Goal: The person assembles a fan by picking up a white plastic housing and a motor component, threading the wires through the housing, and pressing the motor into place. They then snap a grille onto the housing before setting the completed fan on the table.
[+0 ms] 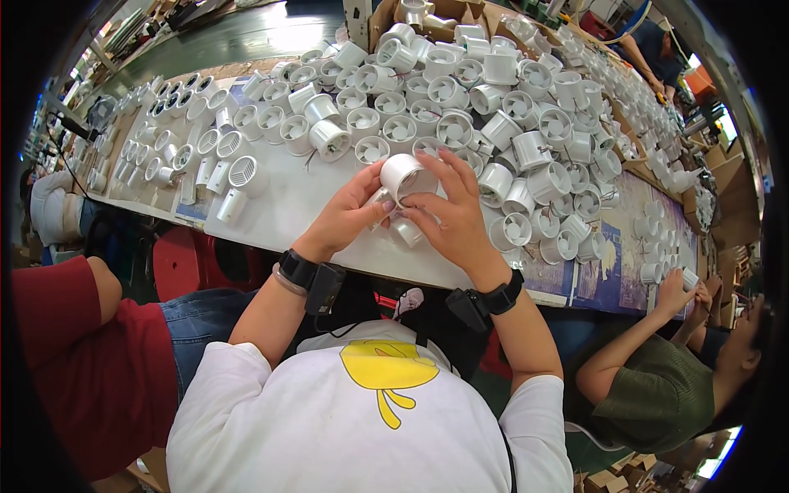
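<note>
Above the near edge of the table, a white plastic fan housing (pixel 401 174), short and round, is held up between my two hands. My left hand (pixel 352 212) is closed at its left side, with thumb and fingers against white plastic. From the right, my right hand (pixel 454 212) grips the rim, its thumb below and its fingers curled over the top. The inside of the housing is mostly hidden. Just under my hands another white round part (pixel 407 232) shows; I cannot tell whether my fingers touch it.
A large heap of white fan housings (pixel 456 127), some with thin wires, covers the table beyond my hands. Grilled white tubes (pixel 244 174) stand at left. A co-worker's hand (pixel 675 294) handles white parts at right. A person in a red shirt (pixel 107 370) is close on my left.
</note>
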Tool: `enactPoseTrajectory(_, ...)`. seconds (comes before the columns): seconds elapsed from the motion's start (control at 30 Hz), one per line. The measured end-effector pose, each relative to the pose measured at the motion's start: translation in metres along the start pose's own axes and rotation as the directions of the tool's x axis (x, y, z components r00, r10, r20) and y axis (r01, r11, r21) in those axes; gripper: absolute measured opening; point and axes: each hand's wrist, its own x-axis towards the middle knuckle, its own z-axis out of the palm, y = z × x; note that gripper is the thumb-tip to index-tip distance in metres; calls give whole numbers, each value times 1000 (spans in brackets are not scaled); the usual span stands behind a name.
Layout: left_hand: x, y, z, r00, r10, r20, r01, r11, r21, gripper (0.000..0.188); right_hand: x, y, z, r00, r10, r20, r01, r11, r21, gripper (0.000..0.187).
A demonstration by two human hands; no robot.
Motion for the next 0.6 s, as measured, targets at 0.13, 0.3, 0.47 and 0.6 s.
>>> enactPoseTrajectory(0.13, 2, 2, 1, 1000, 2, -4, -2, 1000, 3, 60, 0, 1, 2, 999, -50, -7, 50, 998, -47, 21)
enactPoseTrajectory(0.3, 1, -1, 3, 1000, -27, -12, 26, 998, -53, 60, -3, 2, 5, 999, -48, -23, 46, 997, -56, 22)
enactPoseTrajectory(0.47, 2, -1, 4, 1000, -29, 2, 29, 990, -138, 60, 1, 5, 4, 998, -49, 33, 49, 999, 17, 22)
enactPoseTrajectory(0.6, 1, -5, 0, 999, -26, -24, 23, 996, -87, 61, 0, 6, 8, 1000, 15, 23, -17, 995, 102, 22)
